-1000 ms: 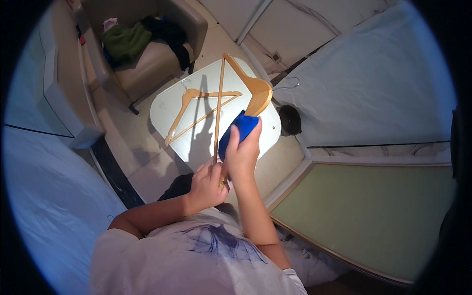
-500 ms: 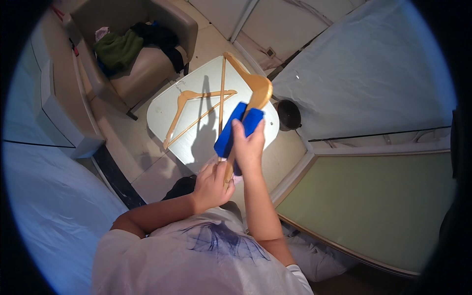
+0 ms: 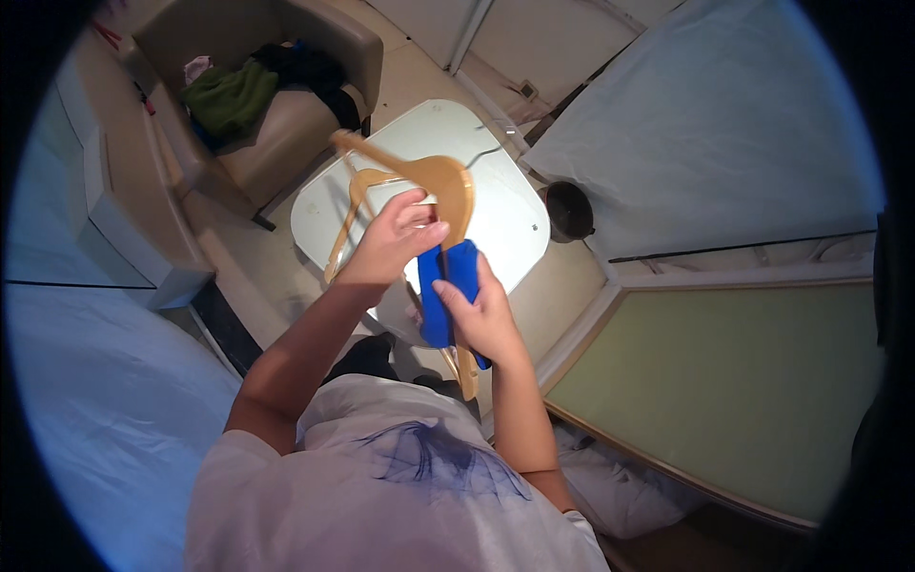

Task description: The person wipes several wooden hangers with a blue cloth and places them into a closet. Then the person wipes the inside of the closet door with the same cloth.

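A wooden clothes hanger [image 3: 457, 191] is held up tilted in front of me, over the table. My right hand [image 3: 493, 319] is closed around a blue cloth [image 3: 436, 310] that wraps the hanger's lower arm, whose wooden tip shows below the cloth. Close to the hanger's middle is my left hand [image 3: 381, 250], its thumb and fingers apart beside the top edge of the cloth; whether it touches either is unclear. Behind it, a second wooden hanger [image 3: 340, 250] lies on the white table [image 3: 510, 205], partly hidden by my hand and the raised hanger.
A beige armchair [image 3: 291, 124] at the far left bears a green garment [image 3: 229, 100] and dark clothes. A dark bin [image 3: 570, 212] stands right of the table. Nearer on the right is a pale green framed panel [image 3: 724, 381]. Whitish sheeting [image 3: 705, 153] covers the wall.
My left hand has let go of the hanger's lower end and moved up to its middle. The held hanger has swung left and come nearer, with the blue cloth and right hand lower.
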Tool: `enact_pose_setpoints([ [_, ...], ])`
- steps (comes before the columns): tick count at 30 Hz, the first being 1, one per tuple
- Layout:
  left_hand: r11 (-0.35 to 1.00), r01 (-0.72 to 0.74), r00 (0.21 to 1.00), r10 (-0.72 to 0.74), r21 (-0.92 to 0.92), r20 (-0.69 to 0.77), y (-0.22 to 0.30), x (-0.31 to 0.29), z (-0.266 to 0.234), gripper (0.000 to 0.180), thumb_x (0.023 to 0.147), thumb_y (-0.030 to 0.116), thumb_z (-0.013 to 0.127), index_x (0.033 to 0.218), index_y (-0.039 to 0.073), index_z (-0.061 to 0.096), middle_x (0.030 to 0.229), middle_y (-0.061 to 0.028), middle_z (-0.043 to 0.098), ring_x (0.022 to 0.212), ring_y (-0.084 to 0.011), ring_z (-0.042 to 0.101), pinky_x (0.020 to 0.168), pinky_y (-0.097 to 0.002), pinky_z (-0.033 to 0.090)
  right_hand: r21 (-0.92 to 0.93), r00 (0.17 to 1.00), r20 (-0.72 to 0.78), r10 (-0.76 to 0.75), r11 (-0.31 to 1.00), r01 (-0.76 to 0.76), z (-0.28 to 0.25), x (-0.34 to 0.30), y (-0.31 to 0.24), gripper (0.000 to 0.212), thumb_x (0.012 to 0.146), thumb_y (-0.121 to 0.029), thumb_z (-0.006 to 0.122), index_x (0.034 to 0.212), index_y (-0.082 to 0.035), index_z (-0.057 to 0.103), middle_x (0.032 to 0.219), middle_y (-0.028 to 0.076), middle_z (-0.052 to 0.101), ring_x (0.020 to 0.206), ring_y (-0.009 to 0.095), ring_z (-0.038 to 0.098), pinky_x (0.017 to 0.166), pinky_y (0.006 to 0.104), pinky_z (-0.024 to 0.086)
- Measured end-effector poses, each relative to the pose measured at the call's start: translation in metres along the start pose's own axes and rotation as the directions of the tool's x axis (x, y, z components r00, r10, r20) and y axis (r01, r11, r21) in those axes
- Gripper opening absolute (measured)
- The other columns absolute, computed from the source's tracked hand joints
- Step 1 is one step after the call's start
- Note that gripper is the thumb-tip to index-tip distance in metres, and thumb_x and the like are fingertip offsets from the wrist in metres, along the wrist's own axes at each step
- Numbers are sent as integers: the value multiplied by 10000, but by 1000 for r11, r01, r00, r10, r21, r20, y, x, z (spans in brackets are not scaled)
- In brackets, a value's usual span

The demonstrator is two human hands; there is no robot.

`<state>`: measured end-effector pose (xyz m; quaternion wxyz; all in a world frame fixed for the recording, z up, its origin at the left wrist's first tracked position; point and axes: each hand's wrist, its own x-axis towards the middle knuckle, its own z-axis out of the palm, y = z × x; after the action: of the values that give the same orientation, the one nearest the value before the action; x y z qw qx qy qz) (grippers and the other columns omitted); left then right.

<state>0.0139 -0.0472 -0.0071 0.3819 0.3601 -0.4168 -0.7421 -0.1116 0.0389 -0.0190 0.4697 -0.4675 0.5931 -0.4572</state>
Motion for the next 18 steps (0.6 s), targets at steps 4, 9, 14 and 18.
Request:
enact_pose_setpoints([
  [4,957,239,950,-194,-166,246,3,8,5,328,821,134,560,1092,22,413,932,-118,568,941,-178,540,822,-291,444,-160,993,61,-100,981,109,9,-10,-18,458,774,-91,574,1172,-1,367,937,165,553,852,242,558,764,322,432],
  [9,963,120,982,-79,-241,172,-1,-1,19,221,823,97,559,995,38,433,857,-87,547,837,-159,544,758,-286,445,-438,989,-32,-145,891,116,14,-28,-11,582,752,-114,607,1234,0,301,996,240,522,886,365,546,760,378,440],
  [14,933,17,1000,-22,-359,-11,-6,2,17,163,825,85,550,936,60,434,781,-54,499,743,-135,504,728,-277,425,-692,968,-53,-247,708,142,21,-51,5,695,678,-98,664,1247,24,283,982,224,507,821,387,543,691,400,455],
  [18,897,-19,999,-4,-441,-52,-18,-2,20,136,831,97,547,885,65,426,707,-16,450,644,-108,458,680,-257,423,-818,956,-60,-287,563,118,26,-41,-2,659,639,-33,622,1219,52,320,860,195,499,716,334,549,592,391,449],
])
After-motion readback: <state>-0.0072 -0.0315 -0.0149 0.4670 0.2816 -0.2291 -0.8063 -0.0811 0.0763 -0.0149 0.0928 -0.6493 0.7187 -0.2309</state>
